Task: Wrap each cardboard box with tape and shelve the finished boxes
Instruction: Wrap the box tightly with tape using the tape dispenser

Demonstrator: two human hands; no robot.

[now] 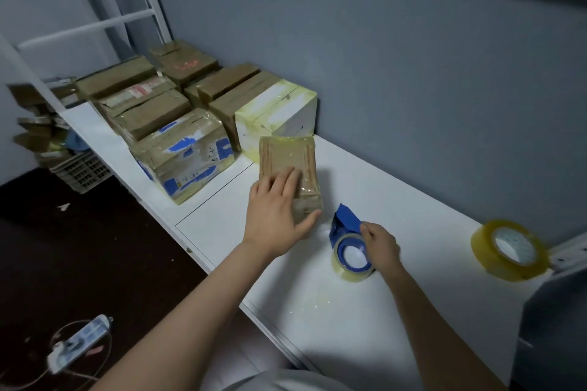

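Fingers [286, 181] of the left hand [273, 209] are pressing flat on one box [287, 162]; the right hand [381, 246] is gripping one tape dispenser [347, 240]; one spare roll [508, 249] is sitting near the surface's [381, 311] right edge.

White table [365, 311] bears taped boxes [181, 162], tape dispenser [343, 225] and tape roll [486, 247]

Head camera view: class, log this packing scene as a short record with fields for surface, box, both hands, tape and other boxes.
Surface: white tabletop
Box: small brown cardboard box, glossy with clear tape, lying flat
Left hand: fingers flat on the box's top
Right hand: grips blue tape dispenser loaded with a clear roll
Spare tape: yellowish tape roll, apart at the right
Other boxes: taped boxes, grouped at the far left by the wall
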